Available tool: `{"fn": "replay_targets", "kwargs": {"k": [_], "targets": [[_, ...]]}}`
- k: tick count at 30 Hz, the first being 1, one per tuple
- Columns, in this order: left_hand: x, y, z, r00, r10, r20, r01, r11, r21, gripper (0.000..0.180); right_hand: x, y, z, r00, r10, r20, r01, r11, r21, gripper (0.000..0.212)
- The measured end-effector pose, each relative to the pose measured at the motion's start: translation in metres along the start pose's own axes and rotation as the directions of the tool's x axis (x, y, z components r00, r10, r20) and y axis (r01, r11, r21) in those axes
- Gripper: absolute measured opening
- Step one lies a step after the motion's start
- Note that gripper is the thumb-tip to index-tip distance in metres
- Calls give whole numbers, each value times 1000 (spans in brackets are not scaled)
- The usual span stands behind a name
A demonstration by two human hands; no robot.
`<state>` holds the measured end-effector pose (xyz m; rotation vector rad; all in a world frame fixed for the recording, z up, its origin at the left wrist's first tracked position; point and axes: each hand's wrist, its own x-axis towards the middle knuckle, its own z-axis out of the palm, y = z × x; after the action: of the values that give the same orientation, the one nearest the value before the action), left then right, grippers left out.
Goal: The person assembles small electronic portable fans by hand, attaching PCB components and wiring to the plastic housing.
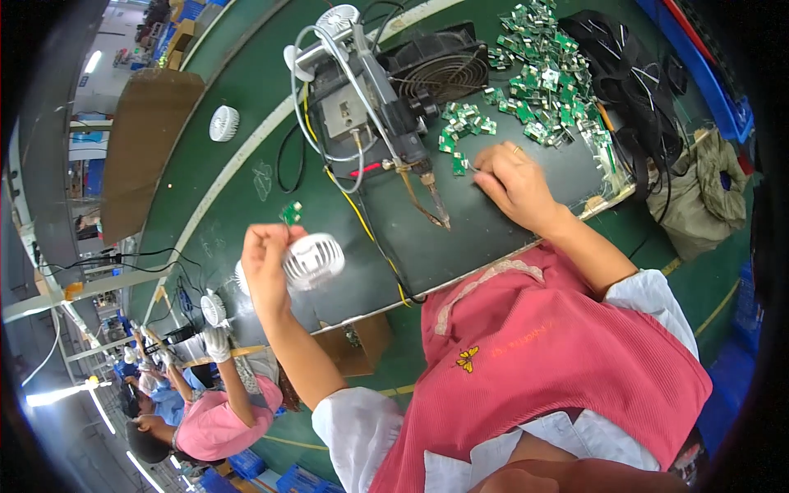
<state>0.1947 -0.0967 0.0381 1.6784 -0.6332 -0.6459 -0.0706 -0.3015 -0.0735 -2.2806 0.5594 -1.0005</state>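
Note:
My left hand (267,256) is closed, its fingers curled at the edge of a white round slatted fan head (314,260), which is slightly blurred. A small green circuit board (291,213) shows just beyond those fingertips; whether it is joined to the fan head I cannot tell. My right hand (514,182) is pinched over the dark green table, its fingertips at the edge of another small circuit board (459,164). Between my hands, a soldering iron (437,201) points its tip down toward me from a metal stand.
A pile of green circuit boards (546,86) lies at the far right, beside black cables (629,78). Behind the iron stands a black fan unit (444,74). More white fan heads (223,123) sit on the left. A co-worker in pink (226,415) works at lower left.

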Motion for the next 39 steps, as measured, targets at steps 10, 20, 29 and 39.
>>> {"fn": "replay_targets", "kwargs": {"k": [10,20,29,39], "targets": [[160,7,-29,967,190,-168,-72,840,538,17,2,-3,7,990,-64,123,71,996,-49,19],[177,-49,-10,967,150,-204,-116,979,167,70,1,12,15,998,51,37,-55,991,121,18],[35,-79,-79,766,452,-457,-64,760,646,41,1,11,22,984,179,16,-180,983,46,19],[-53,-136,-103,792,469,-391,73,562,824,42,2,4,19,988,46,144,-59,994,89,18]]}}
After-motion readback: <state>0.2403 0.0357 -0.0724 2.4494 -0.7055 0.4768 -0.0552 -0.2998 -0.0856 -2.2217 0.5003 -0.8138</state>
